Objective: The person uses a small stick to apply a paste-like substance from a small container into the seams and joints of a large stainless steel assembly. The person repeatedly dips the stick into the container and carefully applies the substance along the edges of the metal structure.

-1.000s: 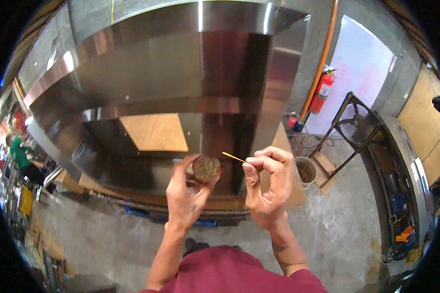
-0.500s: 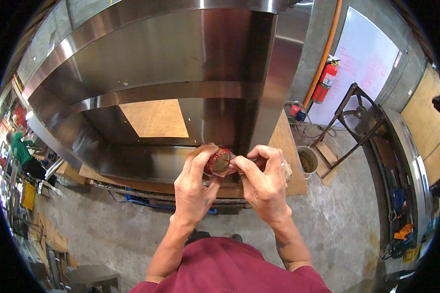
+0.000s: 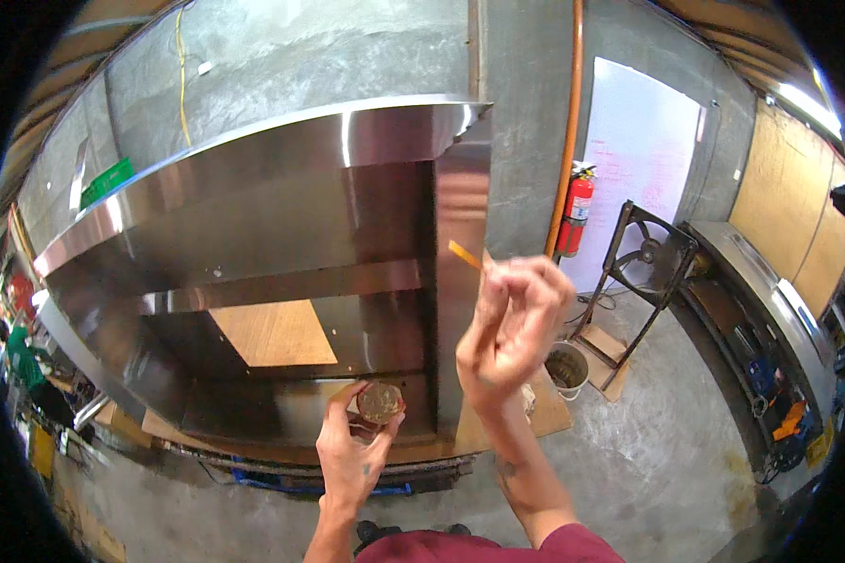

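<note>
My left hand [image 3: 352, 460] grips a small round can [image 3: 381, 403], its worn brownish end facing up, in front of the lower edge of a large stainless-steel cabinet [image 3: 366, 136]. Raised to the right of it, my right hand [image 3: 514, 324] pinches a thin yellow-orange strip [image 3: 463, 253] between thumb and fingertips. The strip points up and left, before the cabinet's right side, well apart from the can. Through an opening in the steel, a wooden surface [image 3: 272, 333] shows.
Under the cabinet is a wooden tabletop [image 3: 552, 420]. To its right stand a bucket [image 3: 567, 369], a metal-framed fan [image 3: 650, 249] and a fire extinguisher [image 3: 577, 211] by a whiteboard [image 3: 634, 141]. A person in green [image 3: 22, 361] is at the far left.
My right hand has left the can and risen to the upper right, with the yellow strip now showing. The can sits lower and farther left in my left hand; the view has tilted up.
</note>
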### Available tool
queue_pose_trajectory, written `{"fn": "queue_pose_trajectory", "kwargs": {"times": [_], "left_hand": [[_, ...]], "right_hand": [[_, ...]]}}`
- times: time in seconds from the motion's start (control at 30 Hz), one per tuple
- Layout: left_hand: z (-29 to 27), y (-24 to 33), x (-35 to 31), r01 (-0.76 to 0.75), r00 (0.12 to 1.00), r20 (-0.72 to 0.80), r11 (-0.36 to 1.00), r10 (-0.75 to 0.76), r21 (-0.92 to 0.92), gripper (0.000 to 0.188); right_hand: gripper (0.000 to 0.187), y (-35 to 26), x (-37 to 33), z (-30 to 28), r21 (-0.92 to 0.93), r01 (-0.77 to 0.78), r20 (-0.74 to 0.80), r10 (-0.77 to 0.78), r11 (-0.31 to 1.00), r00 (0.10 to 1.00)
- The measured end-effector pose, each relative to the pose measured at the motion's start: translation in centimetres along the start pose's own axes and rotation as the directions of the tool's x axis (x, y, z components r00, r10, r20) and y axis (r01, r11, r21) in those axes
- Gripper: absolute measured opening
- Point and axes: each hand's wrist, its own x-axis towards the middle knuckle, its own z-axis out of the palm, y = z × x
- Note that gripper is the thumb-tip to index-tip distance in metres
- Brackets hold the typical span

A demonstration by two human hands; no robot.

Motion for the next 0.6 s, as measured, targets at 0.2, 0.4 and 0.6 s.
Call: {"fn": "queue_pose_trajectory", "kwargs": {"times": [0.2, 0.4, 0.6], "left_hand": [[0.0, -0.6, -0.3, 0.042, 0.999, 0.01, 0.998, -0.042, -0.045, 0.063], [-0.4, -0.8, -0.4, 0.074, 0.997, 0.001, 0.996, -0.074, -0.042, 0.064], [0.0, -1.4, -0.3, 0.03, 1.0, -0.002, 1.0, -0.03, -0.007, 0.066]], "right_hand": [[0.016, 3.4, 6.1, 5.9, 0.051, 0.175, -0.226, -0.159, 0.983, 0.961], [0.023, 4.6, 6.2, 8.0, -0.032, 0.155, -0.244, -0.158, 0.987, 0.957], [0.024, 5.5, 5.7, 8.5, -0.084, 0.237, -0.251, -0.251, 0.968, 0.935]]}}
